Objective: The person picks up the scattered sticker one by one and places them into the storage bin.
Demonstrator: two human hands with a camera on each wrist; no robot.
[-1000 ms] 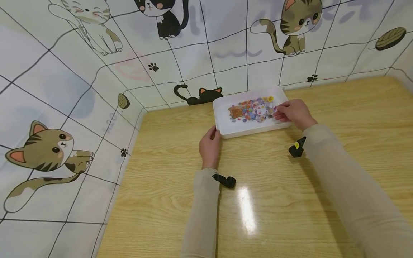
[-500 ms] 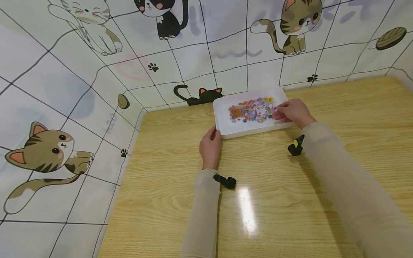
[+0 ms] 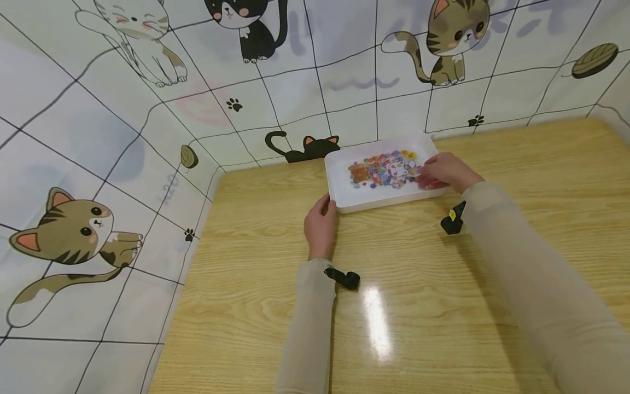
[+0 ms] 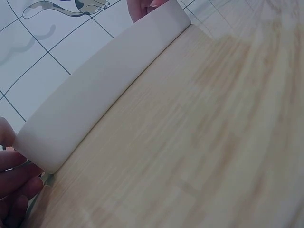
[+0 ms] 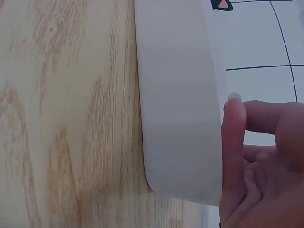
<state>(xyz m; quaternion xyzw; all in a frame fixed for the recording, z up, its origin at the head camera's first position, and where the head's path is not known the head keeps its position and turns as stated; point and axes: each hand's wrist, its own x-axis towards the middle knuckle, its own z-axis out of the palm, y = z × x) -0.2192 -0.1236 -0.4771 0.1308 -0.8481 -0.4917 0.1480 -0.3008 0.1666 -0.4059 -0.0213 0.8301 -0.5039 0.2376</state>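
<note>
A shallow white tray (image 3: 342,186) lies on the table, holding a heap of small, many-coloured pieces (image 3: 380,176). Among them are a brown bear-shaped piece (image 3: 359,173), a white animal-faced one (image 3: 397,168) and yellow ones (image 3: 410,155). My left hand (image 3: 321,227) grips the tray's near left corner, thumb at the rim and fingers curled by the base in the left wrist view. My right hand (image 3: 450,171) reaches over the right end, bent fingers down among the pieces. In the right wrist view, the tray's wall (image 5: 180,104) partly hides those fingers, so anything between them cannot be seen.
The wooden table (image 3: 403,262) stretches toward me and to both sides. Behind the tray rises a white wall (image 3: 344,82) with grid lines and cartoon cats; another such wall (image 3: 162,153) stands at left. Black wrist cameras (image 3: 346,278) sit on both sleeves.
My right hand has shifted slightly, its fingertips lower and closer to the pieces. More yellow shows at the heap's upper right. The left hand and the tray have stayed put.
</note>
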